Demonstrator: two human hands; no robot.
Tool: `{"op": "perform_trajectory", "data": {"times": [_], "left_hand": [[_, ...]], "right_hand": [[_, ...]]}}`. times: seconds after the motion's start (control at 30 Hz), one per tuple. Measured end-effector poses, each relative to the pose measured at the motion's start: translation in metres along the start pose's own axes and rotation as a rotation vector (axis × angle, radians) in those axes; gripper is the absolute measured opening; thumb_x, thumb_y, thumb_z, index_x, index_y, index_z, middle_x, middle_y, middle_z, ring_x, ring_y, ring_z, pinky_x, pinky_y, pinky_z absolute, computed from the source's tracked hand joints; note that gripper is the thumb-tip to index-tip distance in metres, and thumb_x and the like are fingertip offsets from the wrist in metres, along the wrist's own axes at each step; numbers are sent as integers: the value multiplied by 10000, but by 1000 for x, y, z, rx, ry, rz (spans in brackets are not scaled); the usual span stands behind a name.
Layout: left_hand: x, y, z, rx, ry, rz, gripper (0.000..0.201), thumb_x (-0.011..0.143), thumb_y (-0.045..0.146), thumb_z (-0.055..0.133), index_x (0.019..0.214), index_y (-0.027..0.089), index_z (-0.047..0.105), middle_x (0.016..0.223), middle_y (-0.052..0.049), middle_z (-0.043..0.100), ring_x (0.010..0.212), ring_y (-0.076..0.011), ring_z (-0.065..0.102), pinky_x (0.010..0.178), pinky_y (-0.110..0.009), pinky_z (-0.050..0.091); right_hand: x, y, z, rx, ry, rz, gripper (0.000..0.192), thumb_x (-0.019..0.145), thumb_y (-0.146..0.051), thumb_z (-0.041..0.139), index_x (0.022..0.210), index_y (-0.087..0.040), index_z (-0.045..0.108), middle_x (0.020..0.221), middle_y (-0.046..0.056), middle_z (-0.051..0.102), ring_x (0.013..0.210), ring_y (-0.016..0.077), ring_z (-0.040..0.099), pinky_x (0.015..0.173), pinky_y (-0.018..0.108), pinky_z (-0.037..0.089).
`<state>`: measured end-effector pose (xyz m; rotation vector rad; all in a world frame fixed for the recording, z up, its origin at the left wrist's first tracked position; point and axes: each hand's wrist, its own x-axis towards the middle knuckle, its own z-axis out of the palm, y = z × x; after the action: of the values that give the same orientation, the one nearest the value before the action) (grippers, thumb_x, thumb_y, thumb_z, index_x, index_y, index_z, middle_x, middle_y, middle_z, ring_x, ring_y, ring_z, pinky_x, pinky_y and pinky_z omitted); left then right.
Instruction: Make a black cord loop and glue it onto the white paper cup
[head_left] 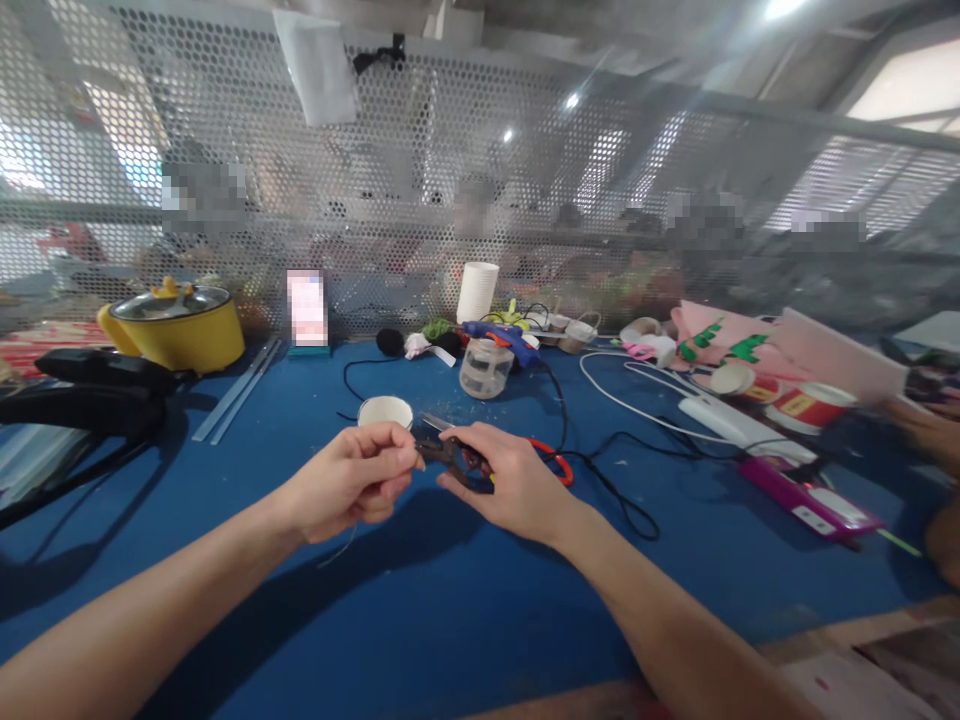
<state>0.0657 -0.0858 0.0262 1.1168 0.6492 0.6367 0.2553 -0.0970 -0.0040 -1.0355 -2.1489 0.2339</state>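
My left hand [356, 475] is closed in a pinch, and a thin wire [341, 550] trails below it. My right hand [514, 480] grips dark pliers [439, 453] whose jaws point left and meet the left fingertips. What lies between the jaws is hidden or too small to make out. Just behind the hands sits a white paper cup [385, 411]. Scissors with red handles [556, 462] lie partly covered by my right hand. Farther back, a clear plastic jar [485, 368] has a blue glue gun [501, 335] resting across its top.
A yellow electric pot [176, 330] and glue sticks [232, 395] stand at left, near a lit phone [307, 308]. Black cable [622, 495] runs across the right side to a purple power strip [810, 500]. Paper cups [810, 407] lie beyond. A perforated metal screen [420, 180] closes the back.
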Motion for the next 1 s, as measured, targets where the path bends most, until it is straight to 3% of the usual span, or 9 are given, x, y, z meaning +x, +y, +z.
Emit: {"op": "perform_trajectory", "data": {"times": [0.43,0.53,0.63,0.73,0.83,1.0], "left_hand": [[1,-2,-2,-52,-67,-54,169,705,293,590,681,156,494,417,89,344,316,5,144,320,-141,121],[1,-4,1,180,78,58,193,733,324,547,683,160,459,443,78,378,335,-12,221,334,-150,162],[2,-10,4,555,321,297,154,755,301,510,701,163,467,511,55,437,411,-40,336,375,-163,241],[3,-16,5,734,429,438,129,768,269,477,696,163,493,540,50,437,469,-56,364,420,-175,282],[5,-17,4,673,418,426,143,773,267,467,682,160,496,526,57,397,468,-56,337,428,-180,269],[4,-11,3,368,223,226,165,755,310,506,694,159,479,473,81,343,403,-37,268,384,-177,193]], "right_hand": [[-1,-2,-2,7,-57,13,226,769,-344,513,890,-157,549,778,57,591,672,144,538,628,261,438],[0,-6,-1,29,-74,90,249,780,-367,495,892,-155,559,768,53,598,648,141,541,605,256,433],[0,-9,2,42,-80,175,263,792,-375,477,906,-154,564,724,40,594,601,130,524,564,248,419],[0,-11,6,30,-62,200,253,788,-373,484,893,-158,567,700,34,591,584,129,514,558,251,417],[0,-10,7,19,-23,175,250,773,-363,509,914,-162,558,778,53,604,633,142,536,591,262,434],[0,-7,3,25,-19,111,284,760,-343,531,983,-167,522,881,74,590,753,169,552,675,291,453]]}}
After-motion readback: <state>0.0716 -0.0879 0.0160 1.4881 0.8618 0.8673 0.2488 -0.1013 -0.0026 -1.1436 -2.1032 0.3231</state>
